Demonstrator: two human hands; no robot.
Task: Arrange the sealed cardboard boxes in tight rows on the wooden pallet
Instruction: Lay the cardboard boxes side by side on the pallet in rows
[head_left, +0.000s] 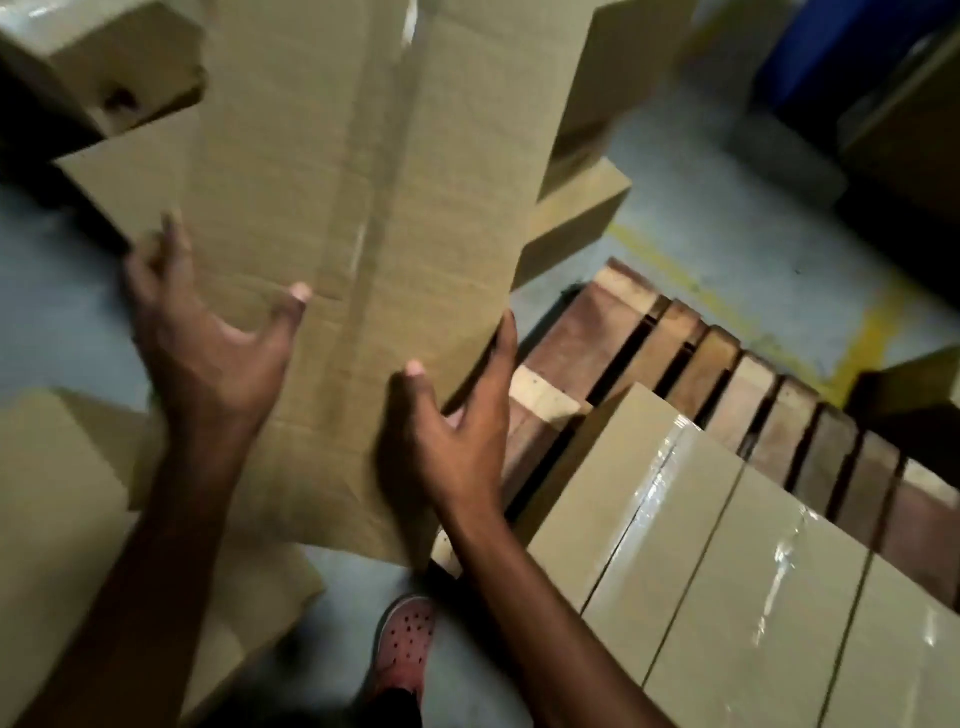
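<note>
Box (353, 218), long and taped down its middle seam, fills the centre of your view, held up off the floor (727, 218) and slanting away from you, its near end just left of the pallet (691, 374). Your left hand (208, 353) sits at its left edge, fingers spread and reaching round the side, thumb lying on the top face. Your right hand (452, 431) takes the near right edge, fingers wrapped under it, thumb up on top. So both hands carry the box between them. On the pallet's near side a row of taped boxes (727, 561) stands packed edge to edge; bare slats show beyond it. More boxes (67, 499) sit on the floor at your left and behind. A red shoe (402, 639) shows below.
</note>
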